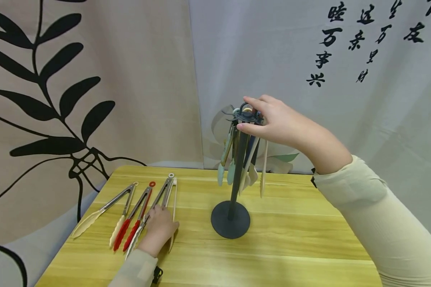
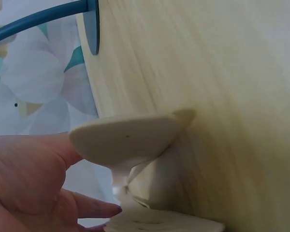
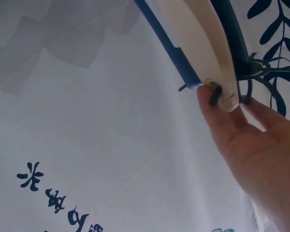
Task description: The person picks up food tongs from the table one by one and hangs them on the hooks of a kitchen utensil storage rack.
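Metal tongs with off-white tips (image 2: 128, 140) lie under my left hand (image 1: 159, 230), which grips them across their arms on the table. In the left wrist view the thumb lies against one broad tip; part of the fingers is hidden behind the tongs. My right hand (image 1: 278, 121) holds the top of a dark utensil rack (image 1: 233, 219), its fingers around the hooks and ring. In the right wrist view, fingertips touch a hook and the holed end of a cream utensil handle (image 3: 217, 58). Green and cream utensils (image 1: 231, 172) hang below.
Left of my left hand lie red-tipped tongs (image 1: 121, 233) and cream-tipped tongs (image 1: 87, 223), both spread apart. The wooden table (image 1: 291, 239) ends at a curtain (image 1: 158, 79) printed with leaves and black characters. The rack's round base stands mid-table.
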### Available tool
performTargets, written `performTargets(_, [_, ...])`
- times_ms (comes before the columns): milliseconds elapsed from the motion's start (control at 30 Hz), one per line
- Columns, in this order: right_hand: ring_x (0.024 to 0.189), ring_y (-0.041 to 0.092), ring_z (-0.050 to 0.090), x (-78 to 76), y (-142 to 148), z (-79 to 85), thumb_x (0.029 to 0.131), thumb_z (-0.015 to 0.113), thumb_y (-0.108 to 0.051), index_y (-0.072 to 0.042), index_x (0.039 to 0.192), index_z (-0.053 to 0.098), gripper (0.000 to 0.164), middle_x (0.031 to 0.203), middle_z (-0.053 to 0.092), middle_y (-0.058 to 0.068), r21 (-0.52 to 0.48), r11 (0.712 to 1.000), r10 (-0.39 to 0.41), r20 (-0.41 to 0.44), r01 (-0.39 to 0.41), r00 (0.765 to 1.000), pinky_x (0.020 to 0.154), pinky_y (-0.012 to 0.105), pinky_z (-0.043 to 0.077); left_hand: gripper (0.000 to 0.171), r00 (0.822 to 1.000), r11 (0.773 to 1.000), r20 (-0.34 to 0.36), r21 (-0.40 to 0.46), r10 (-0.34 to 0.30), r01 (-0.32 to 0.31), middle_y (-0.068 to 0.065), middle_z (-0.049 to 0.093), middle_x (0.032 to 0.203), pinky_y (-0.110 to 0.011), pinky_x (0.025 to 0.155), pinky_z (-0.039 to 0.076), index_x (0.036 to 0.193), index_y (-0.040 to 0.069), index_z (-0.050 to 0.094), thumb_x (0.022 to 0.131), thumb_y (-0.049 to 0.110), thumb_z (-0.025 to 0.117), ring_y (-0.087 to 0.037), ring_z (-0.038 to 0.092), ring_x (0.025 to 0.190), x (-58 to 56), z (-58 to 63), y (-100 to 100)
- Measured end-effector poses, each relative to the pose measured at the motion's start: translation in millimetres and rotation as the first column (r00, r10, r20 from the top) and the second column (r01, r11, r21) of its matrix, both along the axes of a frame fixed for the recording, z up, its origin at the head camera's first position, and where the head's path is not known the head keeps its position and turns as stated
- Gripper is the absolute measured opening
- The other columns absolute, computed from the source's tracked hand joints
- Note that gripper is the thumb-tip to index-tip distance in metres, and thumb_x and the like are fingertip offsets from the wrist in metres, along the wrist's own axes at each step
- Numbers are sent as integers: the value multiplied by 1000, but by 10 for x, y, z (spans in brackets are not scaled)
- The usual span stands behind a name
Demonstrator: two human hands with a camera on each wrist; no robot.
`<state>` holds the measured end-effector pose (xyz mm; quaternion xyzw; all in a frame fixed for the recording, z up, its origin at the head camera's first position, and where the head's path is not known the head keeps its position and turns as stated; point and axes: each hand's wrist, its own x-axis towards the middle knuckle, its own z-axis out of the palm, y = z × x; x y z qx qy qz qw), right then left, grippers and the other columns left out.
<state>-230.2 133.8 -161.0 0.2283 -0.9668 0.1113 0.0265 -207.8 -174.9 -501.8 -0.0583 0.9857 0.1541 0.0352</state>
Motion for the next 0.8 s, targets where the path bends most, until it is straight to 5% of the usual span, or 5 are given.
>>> performTargets(167, [126,32,39,39,-23,16,88,52,-60,-27,152,18,80,142,35,16,17,999,-42,-6,42,999,101,53,38,46,999,996,20,-80,-25,26,-28,50,106,-51,83,41,97,-14,60,79,27,69,-42,41,103,-37,80,45])
performTargets(533, [132,37,31,71,-50,0,90,53,-53,-27,152,21,74,143,36,16,9,998,-54,-53,54,997,102,56,35,11,998,984,-28,-172,-63,57,-17,56,79,-41,69,51,83,-6,66,78,4,65,-28,53,75,-96,105,186])
performTargets(667, [128,36,35,58,-28,-14,90,54,-53,-26,152,22,74,140,39,15,2,999,-44,-67,44,997,100,54,36,9,995,976,-42,-202,-89,79,-18,59,80,-42,71,52,85,-6,66,80,1,63,-29,55,77,-124,80,206])
performTargets(800, [125,34,37,51,-16,-25,90,54,-53,-26,151,23,74,137,40,15,-7,999,-39,-70,38,997,98,54,38,26,995,985,-50,-155,-87,78,-25,59,89,-46,74,54,104,-16,60,82,-2,61,-36,59,85,-135,43,220])
